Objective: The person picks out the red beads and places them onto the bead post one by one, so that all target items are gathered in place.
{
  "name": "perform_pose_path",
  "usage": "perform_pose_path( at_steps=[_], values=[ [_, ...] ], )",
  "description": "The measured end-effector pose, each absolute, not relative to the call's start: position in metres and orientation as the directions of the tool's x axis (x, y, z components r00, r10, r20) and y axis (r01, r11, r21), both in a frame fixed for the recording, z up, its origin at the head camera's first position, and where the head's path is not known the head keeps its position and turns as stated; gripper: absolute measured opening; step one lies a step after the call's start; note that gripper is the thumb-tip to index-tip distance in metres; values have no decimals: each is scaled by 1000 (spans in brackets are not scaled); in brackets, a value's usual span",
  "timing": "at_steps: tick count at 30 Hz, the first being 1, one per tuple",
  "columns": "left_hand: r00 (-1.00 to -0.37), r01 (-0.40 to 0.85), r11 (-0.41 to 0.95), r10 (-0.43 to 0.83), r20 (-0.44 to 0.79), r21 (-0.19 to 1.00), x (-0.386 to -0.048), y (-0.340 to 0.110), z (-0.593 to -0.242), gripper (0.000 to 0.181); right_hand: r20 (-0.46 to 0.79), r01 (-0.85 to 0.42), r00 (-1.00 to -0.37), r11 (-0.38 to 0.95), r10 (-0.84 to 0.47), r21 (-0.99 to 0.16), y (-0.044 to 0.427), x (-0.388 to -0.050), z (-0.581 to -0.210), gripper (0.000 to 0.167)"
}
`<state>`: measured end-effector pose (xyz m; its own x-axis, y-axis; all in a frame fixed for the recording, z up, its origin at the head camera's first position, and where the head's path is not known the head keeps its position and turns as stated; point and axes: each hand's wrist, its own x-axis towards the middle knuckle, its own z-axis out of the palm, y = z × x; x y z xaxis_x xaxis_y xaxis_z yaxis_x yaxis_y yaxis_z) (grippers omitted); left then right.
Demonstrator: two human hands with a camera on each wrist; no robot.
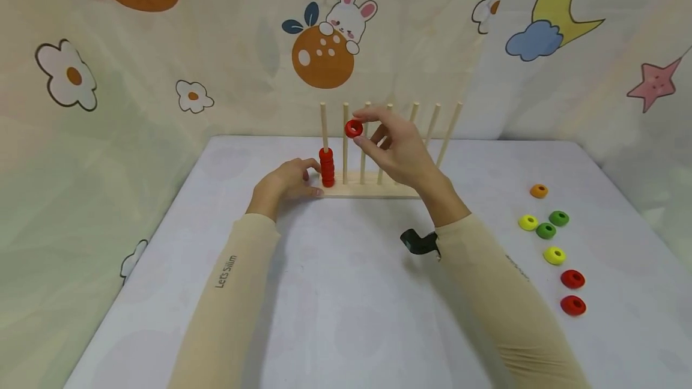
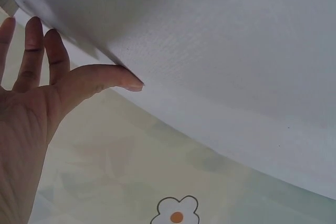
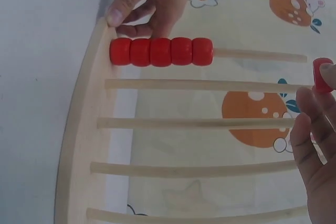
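A wooden peg rack with several upright pegs stands toward the back of the table. Its leftmost peg carries a stack of several red beads. My left hand holds the left end of the rack's base, thumb at the front corner and fingers behind. In the left wrist view, the left hand shows its thumb stretched out sideways. Between thumb and fingertips, my right hand pinches a red bead, raised near the top of the second peg and touching no stack.
On the right of the white table lie loose beads: an orange bead, yellow beads, green beads and red beads. A dark strap end sticks out at the right wrist. A printed cloth hangs behind.
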<state>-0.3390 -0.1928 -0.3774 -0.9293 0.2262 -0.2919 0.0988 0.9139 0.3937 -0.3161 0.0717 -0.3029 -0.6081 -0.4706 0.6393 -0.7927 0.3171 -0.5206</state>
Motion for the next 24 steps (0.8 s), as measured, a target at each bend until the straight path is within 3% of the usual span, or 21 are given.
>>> perform_pose_path(
  at_steps=[9,24],
  values=[
    [-936,85,914,210,-283,397,-339,-192,-380,58,666,-786,-612,233,-425,-573,57,-323,-303,36],
    [-937,82,912,208,-281,402,-336,-191,-377,60,687,-774,-633,259,-358,-578,29,-330,-296,31]
  ],
)
